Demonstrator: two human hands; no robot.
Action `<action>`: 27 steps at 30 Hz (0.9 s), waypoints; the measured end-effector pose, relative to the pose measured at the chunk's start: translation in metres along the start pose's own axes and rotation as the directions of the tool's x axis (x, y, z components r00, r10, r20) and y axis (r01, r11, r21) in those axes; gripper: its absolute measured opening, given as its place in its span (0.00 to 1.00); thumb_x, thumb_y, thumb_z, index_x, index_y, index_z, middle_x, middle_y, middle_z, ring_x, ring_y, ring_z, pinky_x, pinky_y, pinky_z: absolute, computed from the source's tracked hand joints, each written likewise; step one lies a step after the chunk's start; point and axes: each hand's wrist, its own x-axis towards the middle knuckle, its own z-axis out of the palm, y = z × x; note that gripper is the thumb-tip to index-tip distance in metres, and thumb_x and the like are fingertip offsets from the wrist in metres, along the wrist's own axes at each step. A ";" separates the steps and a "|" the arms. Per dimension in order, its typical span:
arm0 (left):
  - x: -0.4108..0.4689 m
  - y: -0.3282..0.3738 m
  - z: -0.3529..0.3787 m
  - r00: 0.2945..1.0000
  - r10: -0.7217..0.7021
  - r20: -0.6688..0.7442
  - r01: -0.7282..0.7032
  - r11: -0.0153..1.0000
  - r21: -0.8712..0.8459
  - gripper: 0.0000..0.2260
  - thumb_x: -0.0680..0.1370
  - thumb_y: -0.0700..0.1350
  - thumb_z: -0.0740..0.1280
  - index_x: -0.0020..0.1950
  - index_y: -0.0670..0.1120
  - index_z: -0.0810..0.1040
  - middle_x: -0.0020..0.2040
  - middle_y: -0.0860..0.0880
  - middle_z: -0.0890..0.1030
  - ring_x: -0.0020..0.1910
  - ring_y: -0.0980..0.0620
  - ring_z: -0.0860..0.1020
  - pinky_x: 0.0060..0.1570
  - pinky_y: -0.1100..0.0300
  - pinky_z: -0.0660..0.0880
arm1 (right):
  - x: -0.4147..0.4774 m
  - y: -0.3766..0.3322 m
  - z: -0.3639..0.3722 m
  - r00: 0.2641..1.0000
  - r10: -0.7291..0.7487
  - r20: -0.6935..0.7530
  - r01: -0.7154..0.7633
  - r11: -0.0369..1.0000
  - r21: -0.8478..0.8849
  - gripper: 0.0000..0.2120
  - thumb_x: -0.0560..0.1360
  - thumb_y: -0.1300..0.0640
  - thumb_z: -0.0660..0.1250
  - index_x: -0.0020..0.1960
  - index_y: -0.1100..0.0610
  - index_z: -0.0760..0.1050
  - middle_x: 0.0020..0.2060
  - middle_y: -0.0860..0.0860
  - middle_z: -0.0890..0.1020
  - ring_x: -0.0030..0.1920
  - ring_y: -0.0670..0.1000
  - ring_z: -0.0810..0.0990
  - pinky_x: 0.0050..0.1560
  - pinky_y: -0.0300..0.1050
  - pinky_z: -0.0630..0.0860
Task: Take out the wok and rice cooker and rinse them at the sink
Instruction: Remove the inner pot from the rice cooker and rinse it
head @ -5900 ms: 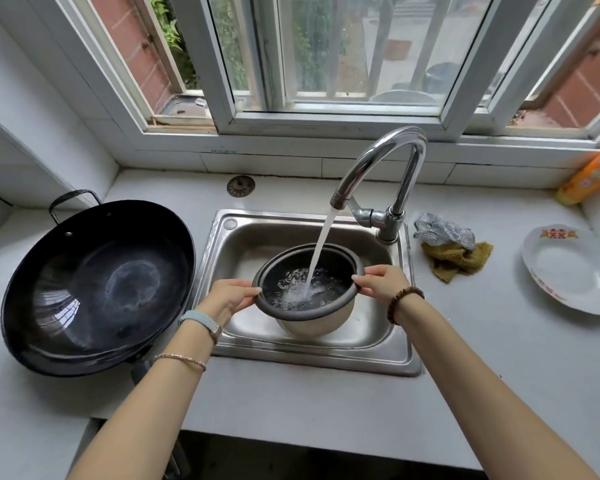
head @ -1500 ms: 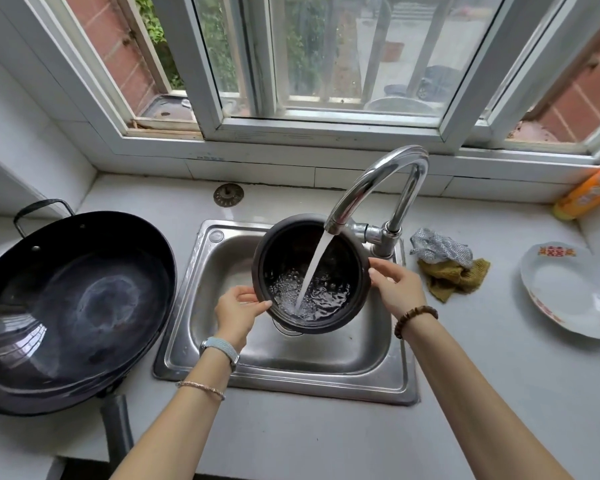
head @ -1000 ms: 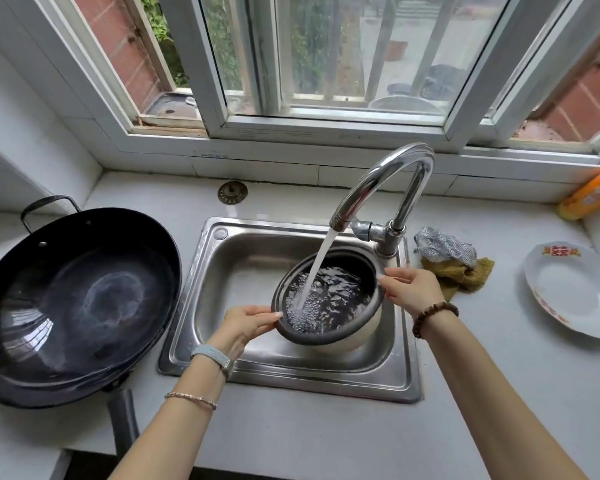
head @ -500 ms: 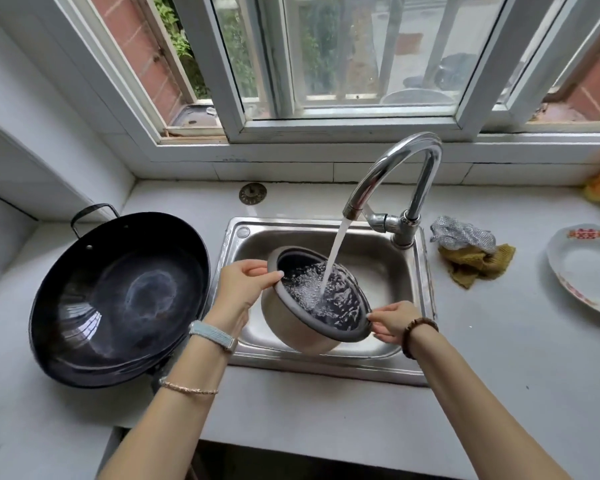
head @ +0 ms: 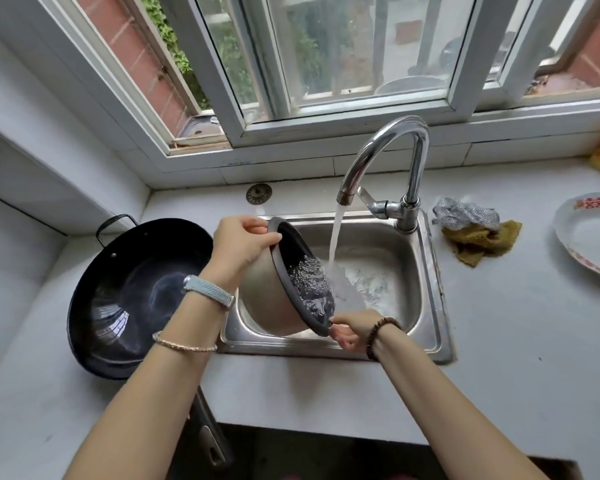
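Rice cooker pot (head: 274,299), rim gripped by left hand (head: 238,244) and right hand (head: 352,329), wants tipping low inside the sink (head: 430,292) to avoid splashing.

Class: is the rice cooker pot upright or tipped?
Tipped: the rice cooker pot is tilted steeply, mouth facing right, water spilling into the sink; left hand and right hand grip its rim.

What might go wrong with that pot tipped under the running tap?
The dark-lined metal rice-cooker pot is held only at its rim by the left hand and right hand; it may slip into the steel sink. Water from the chrome tap strikes near its tilted rim and may splash onto the white counter.
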 end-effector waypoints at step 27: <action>-0.051 0.077 -0.034 0.944 0.320 -0.078 -0.282 0.908 0.310 0.13 0.68 0.42 0.76 0.51 0.45 0.83 0.42 0.51 0.83 0.46 0.54 0.82 0.54 0.55 0.79 | -0.034 -0.007 0.086 0.929 0.068 0.364 -0.114 0.988 0.106 0.05 0.78 0.65 0.62 0.44 0.61 0.72 0.36 0.54 0.82 0.24 0.49 0.81 0.29 0.38 0.71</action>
